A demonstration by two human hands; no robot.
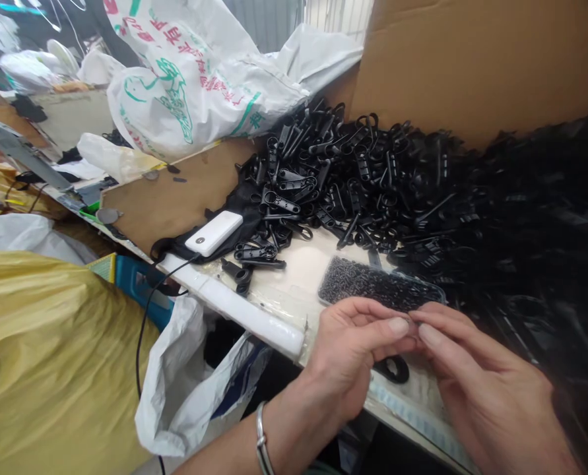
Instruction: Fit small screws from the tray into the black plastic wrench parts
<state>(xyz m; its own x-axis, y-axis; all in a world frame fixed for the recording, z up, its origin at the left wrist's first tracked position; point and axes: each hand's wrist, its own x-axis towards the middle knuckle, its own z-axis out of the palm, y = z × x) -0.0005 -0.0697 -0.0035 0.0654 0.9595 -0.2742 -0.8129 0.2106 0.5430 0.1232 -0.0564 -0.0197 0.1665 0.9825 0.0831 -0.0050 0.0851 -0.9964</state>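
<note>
My left hand [356, 343] and my right hand [476, 369] meet fingertip to fingertip above the table's front edge. Both are closed in a pinch, thumbs against forefingers. Whatever sits between the fingertips is too small and covered to name. Just beyond them stands a clear plastic box [373, 284] filled with tiny dark pieces. Below the left fingers lies a black ring-shaped plastic part [394, 369], partly hidden by the hand.
A large heap of black plastic parts [353, 171] covers the back and right, against a cardboard sheet [472, 59]. A white power bank [214, 233] with a black cable [142, 330] lies at left. A white sack [175, 389] hangs below the edge, beside yellow sacking [51, 356].
</note>
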